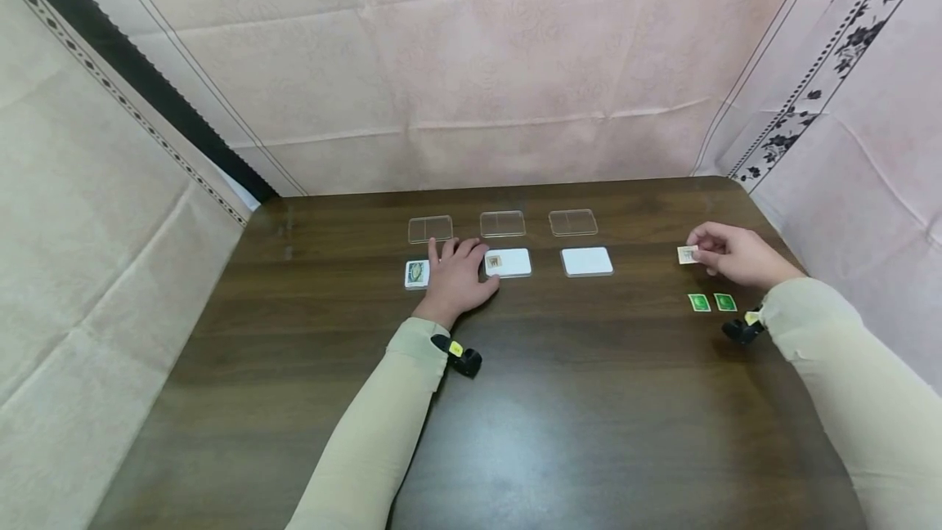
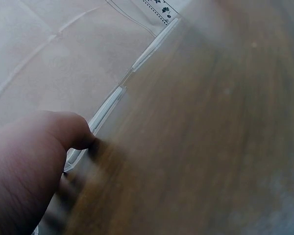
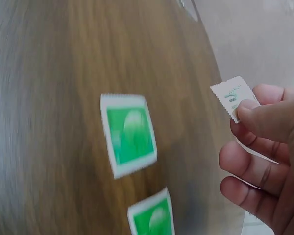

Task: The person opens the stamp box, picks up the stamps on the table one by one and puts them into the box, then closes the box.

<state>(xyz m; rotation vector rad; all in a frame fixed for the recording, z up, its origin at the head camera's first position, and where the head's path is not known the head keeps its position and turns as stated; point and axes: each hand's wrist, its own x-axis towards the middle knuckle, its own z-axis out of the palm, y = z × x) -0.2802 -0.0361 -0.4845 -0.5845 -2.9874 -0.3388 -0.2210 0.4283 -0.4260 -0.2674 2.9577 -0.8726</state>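
Observation:
My right hand (image 1: 743, 256) pinches a small pale stamp (image 1: 686, 255) between thumb and fingers, above the right side of the table. In the right wrist view its perforated edges and faint printed design show. Nearer me lie two green stamps, a left one (image 1: 699, 303) and a right one (image 1: 724, 302). My left hand (image 1: 458, 272) rests on the table with fingers spread, between a white card with a green picture (image 1: 416, 274) and a middle white card (image 1: 518, 263) bearing a small stamp (image 1: 494, 262). Its thumb (image 2: 73, 129) is close beside the middle card.
A third white card (image 1: 586, 262) lies to the right of the middle one. Behind the row are three clear plastic cases, left (image 1: 421, 229), middle (image 1: 503, 224) and right (image 1: 573, 222). Pale curtains (image 1: 471, 64) hang around the dark wooden table (image 1: 559, 399).

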